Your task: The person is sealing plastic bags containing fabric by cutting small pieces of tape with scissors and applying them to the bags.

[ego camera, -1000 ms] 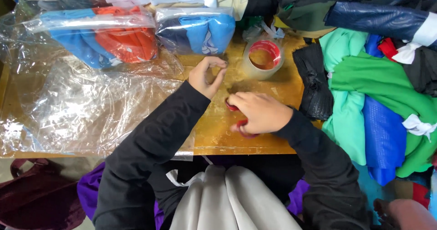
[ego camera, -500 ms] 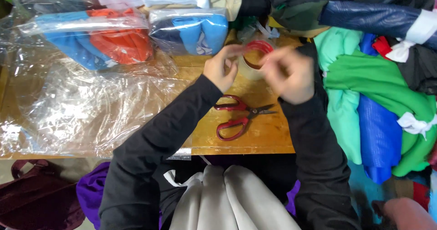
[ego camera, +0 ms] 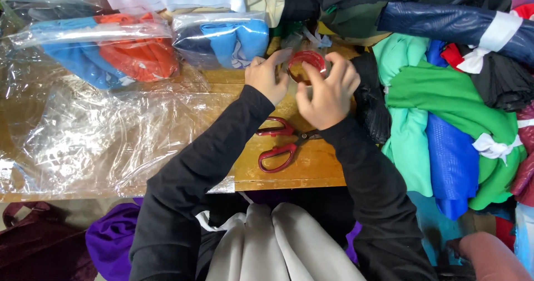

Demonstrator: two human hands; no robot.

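Observation:
A roll of clear tape with a red core [ego camera: 306,65] is lifted a little above the wooden table [ego camera: 311,167], and both hands are on it. My left hand [ego camera: 268,78] grips its left side. My right hand [ego camera: 327,90] holds its right side, with fingers on the rim. Red-handled scissors [ego camera: 281,142] lie on the table just below my wrists, untouched. Black sleeves cover both arms.
Clear plastic bags [ego camera: 100,142] spread over the left of the table. Bagged folded clothes, blue and orange [ego camera: 111,53] and blue [ego camera: 222,39], lie at the back. A heap of green, blue and black garments [ego camera: 445,119] fills the right. A dark red bag [ego camera: 33,242] sits lower left.
My right hand let go of the scissors on the table and rose to the tape roll. Both hands now hold the roll, lifted off the table.

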